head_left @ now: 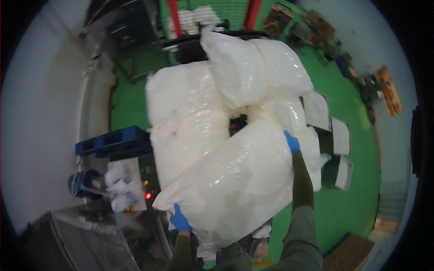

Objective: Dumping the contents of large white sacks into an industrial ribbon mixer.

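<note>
A big, stuffed white bag in clear, shiny plastic lies slantwise in front of me, on the near part of a pile of similar bags. My left hand, in a blue glove, is closed on its near left corner. At the bag's right end, my right hand, also blue-gloved, grips the edge with the arm stretched forward. Behind it lie a wide white bag on the left and another bag on top at the far side. What the bags contain cannot be made out.
A blue pallet stands at the left, above a blue bucket and a metal table. White-topped boxes line the pile's right side on the green floor. Beyond the pile stands a red-framed mesh guard.
</note>
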### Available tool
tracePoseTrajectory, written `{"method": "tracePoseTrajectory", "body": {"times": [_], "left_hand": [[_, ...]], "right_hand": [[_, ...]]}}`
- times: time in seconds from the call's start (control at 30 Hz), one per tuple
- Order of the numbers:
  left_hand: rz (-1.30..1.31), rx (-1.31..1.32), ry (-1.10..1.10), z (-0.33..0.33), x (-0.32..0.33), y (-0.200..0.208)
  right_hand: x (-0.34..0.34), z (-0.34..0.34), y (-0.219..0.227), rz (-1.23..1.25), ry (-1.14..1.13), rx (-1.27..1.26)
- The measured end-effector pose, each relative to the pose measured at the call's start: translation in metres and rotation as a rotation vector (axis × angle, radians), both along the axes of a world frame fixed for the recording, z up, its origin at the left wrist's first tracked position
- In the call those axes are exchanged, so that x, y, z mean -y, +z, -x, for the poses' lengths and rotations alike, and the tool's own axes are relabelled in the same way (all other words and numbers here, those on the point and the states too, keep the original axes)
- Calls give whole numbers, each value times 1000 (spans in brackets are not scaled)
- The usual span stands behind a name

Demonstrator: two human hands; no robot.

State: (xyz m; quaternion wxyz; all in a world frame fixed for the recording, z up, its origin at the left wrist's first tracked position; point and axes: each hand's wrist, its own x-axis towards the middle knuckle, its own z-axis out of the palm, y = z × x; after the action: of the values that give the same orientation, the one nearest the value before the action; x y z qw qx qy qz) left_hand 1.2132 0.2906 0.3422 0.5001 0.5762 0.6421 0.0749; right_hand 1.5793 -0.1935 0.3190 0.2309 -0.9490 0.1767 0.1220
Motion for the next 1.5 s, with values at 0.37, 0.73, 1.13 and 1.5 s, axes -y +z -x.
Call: {"method": "tracePoseTrajectory", "body": {"times": [0.37, 0.73, 1.13, 1.5], "left_hand": [[12, 234, -44, 138, -62, 191], [-460, 337, 583, 367, -56, 379], [-364, 654, 1467, 649, -70, 352], [-263, -256, 1344, 744, -111, 173]], "right_hand": [[-57, 267, 99, -345, 712, 368], [-264, 284, 328, -531, 751, 277], [-678, 390, 314, -599, 1803, 73], [-799, 544, 227, -39, 1533, 258]]}}
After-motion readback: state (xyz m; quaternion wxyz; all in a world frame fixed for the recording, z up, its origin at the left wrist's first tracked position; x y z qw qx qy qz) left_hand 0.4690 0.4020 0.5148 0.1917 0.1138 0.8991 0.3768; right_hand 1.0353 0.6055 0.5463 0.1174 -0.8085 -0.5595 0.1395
